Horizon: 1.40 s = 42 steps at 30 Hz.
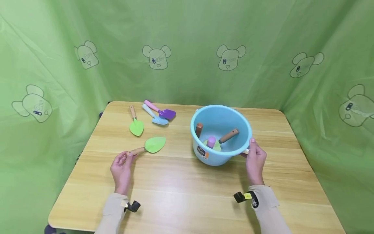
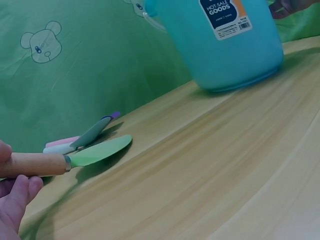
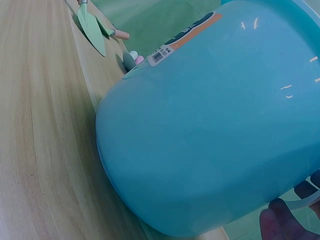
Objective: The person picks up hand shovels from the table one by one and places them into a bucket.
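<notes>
My left hand (image 1: 122, 170) pinches the wooden handle of a green trowel (image 1: 155, 144) at the table's left; the leaf-shaped blade points right, toward the bucket. In the left wrist view, thumb and fingers lie around that handle (image 2: 35, 165). On the right, my right hand (image 1: 255, 162) grips the rim and handle side of a light blue bucket (image 1: 210, 160). Inside the bucket stand or lie a brown handle (image 1: 199, 129), a pink-purple handle (image 1: 211, 142) and a trowel with a brown wooden handle (image 1: 229, 136). The right wrist view shows fingertips at the bucket's white handle (image 3: 302, 201).
Toward the back left of the wooden table (image 1: 175, 195) lie another green trowel (image 1: 136, 127), a light blue trowel (image 1: 159, 120) and a purple shovel with a pink handle (image 1: 167, 114). A green curtain (image 1: 190, 84) surrounds the table's back and sides.
</notes>
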Motion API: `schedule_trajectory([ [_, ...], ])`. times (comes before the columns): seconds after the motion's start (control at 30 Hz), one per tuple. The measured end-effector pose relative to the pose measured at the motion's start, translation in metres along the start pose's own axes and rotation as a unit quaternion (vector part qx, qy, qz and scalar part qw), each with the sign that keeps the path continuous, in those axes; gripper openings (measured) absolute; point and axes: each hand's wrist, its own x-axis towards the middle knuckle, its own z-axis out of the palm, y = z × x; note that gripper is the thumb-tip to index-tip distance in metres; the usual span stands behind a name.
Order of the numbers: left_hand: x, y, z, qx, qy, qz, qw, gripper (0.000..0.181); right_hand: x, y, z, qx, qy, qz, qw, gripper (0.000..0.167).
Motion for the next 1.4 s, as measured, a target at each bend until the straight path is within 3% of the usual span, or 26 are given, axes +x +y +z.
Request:
schedule_trajectory([
  [0.1,-0.001,0.003,-0.001,-0.019,0.006,-0.001,0.9998,0.043,0.002,-0.001,0.000,-0.013,-0.004,-0.004,0.9999,0.056],
  [0.3,-0.003,0.017,0.001,-0.086,-0.010,0.005,0.9963,0.048,0.004,-0.002,0.000,-0.008,-0.004,-0.003,1.0000,0.053],
  [0.53,-0.008,0.035,0.005,-0.129,-0.022,0.035,0.9907,0.030,0.003,-0.003,0.000,-0.010,-0.010,-0.003,0.9999,0.052],
  [0.8,-0.015,0.059,0.015,-0.154,-0.043,0.045,0.9862,0.029,0.002,-0.005,-0.001,-0.011,-0.016,0.005,0.9998,0.051],
  [1.17,-0.028,0.084,0.026,-0.195,-0.088,0.083,0.9734,0.024,0.001,-0.004,-0.003,-0.022,-0.016,0.002,0.9996,0.052],
  [1.4,-0.033,0.094,0.032,-0.205,-0.096,0.072,0.9714,0.015,0.001,-0.002,-0.004,-0.031,-0.015,0.004,0.9994,0.052],
])
